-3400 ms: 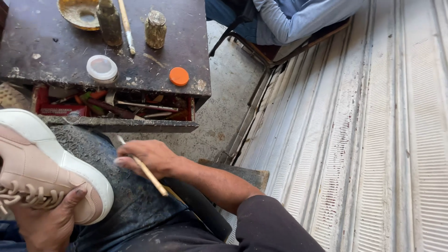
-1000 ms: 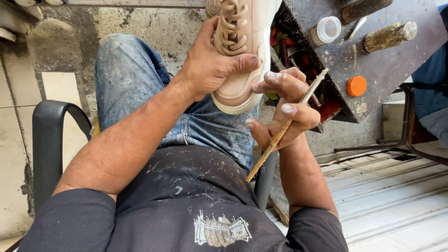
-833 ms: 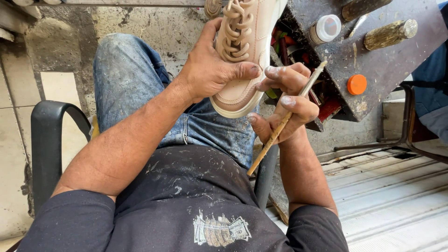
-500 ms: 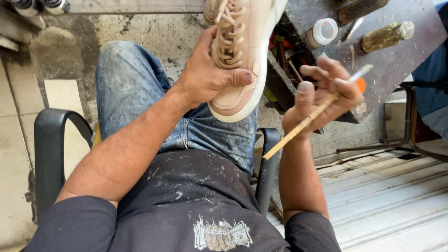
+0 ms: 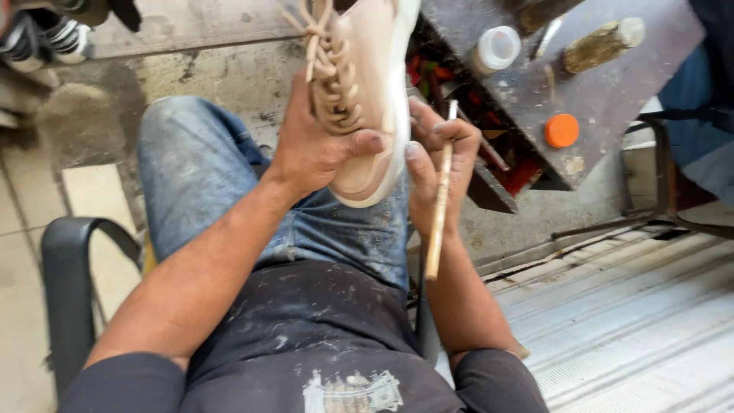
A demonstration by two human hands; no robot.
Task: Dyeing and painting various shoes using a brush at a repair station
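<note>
The right hand (image 5: 437, 164), which half a second ago was swung out to the side with the wooden-handled brush (image 5: 439, 200), is now back against the beige sneaker (image 5: 365, 92), thumb pressing its white sole edge while the fingers stay clenched round the brush; judging by this, work on the sole seam goes on. The left hand (image 5: 315, 149) keeps gripping the sneaker over the laces, above the denim-clad knee (image 5: 200, 160). Beyond lie a stained concrete floor (image 5: 206, 65), a dark scuffed tabletop (image 5: 612, 84), a white-lidded jar (image 5: 495, 48), an orange cap (image 5: 562, 130)
</note>
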